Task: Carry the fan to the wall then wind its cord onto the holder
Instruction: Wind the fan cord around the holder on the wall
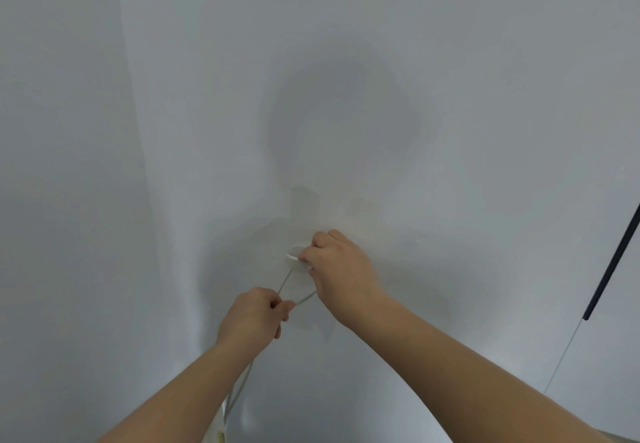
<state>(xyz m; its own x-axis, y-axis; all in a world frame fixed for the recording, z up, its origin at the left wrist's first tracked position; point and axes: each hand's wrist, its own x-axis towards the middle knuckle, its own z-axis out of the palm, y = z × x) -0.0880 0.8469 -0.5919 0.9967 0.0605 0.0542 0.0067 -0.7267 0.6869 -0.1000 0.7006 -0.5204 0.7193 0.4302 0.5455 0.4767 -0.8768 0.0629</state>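
Note:
A small white holder [294, 252] sticks out of the pale wall [381, 61] at chest height. My right hand [341, 269] is pressed against it, fingers closed around the holder and the cord there. A thin whitish cord [286, 279] runs from the holder down to my left hand [254, 318], which pinches a loop of it just below. More cord hangs down past my left forearm [239, 387] toward the bottom edge. The fan itself is out of view.
A dark thin rod [613, 262] leans at the far right with a fine line [562, 356] below it. The wall has a patched, paler area [304, 207] around the holder. A wall corner runs down the left side.

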